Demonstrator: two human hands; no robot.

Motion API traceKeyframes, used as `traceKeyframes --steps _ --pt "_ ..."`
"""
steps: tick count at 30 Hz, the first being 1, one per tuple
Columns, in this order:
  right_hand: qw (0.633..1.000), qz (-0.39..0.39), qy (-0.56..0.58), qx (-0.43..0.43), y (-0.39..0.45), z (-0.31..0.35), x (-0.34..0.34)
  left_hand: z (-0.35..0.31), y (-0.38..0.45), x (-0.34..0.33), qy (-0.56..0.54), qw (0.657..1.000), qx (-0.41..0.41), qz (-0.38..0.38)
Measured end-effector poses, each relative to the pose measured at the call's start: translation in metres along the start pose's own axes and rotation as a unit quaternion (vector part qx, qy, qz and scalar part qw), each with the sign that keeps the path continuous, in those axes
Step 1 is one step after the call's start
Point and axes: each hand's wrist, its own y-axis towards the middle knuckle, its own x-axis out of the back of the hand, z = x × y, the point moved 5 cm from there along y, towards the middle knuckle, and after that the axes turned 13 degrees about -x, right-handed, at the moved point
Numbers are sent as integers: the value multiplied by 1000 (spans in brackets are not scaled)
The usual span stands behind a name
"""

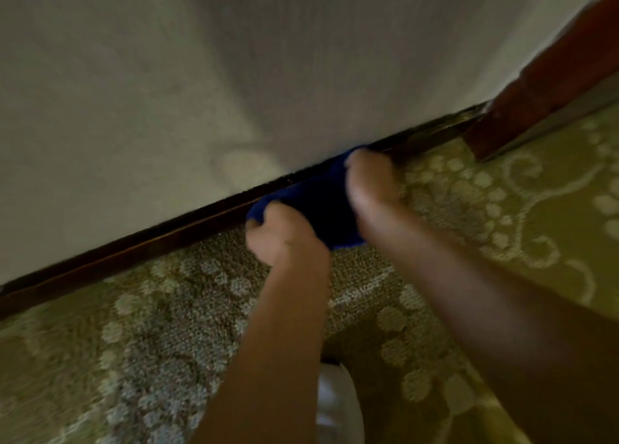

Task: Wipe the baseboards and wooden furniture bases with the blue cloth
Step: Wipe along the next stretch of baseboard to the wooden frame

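Observation:
A dark blue cloth [321,205] lies bunched against the dark wooden baseboard [140,246] that runs diagonally along the foot of a pale wall. My left hand [284,232] grips the cloth's left end with curled fingers. My right hand [371,185] holds the cloth's right end, its fingers curled over the cloth at the baseboard. The frame is blurred, so single fingers are hard to make out.
A green patterned carpet [502,209] covers the floor. A reddish wooden door frame or furniture base [536,88] stands at the upper right, where the baseboard ends. The pale wall [201,75] fills the top. Something white [338,406] shows between my forearms.

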Motion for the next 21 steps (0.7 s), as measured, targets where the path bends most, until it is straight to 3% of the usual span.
traceKeyframes --steps 2,3,5,8,10,12,14,18,21 --pt "992 70 104 -20 -70 3 -7 -6 14 17 -33 996 -48 -64" --pt "982 79 164 -47 -45 -1 -20 -6 16 23 -31 995 -59 -73" --pt "984 82 148 -49 -47 -3 -12 -4 18 27 -21 997 -65 -47" --pt "990 26 129 -45 -23 -4 37 13 7 2 11 993 4 118" --pt "981 -24 185 -57 -2 -8 73 21 -6 -17 18 969 67 236" --pt "965 -25 244 -92 15 -16 86 40 -2 -28 53 955 90 276" --pt "963 3 246 -111 7 -13 79 22 -11 -23 45 966 102 234" --pt "978 105 155 -94 -42 -5 46 -14 -22 6 31 996 61 52" --pt "976 97 162 -110 -70 -7 57 -30 -49 9 18 998 22 57"
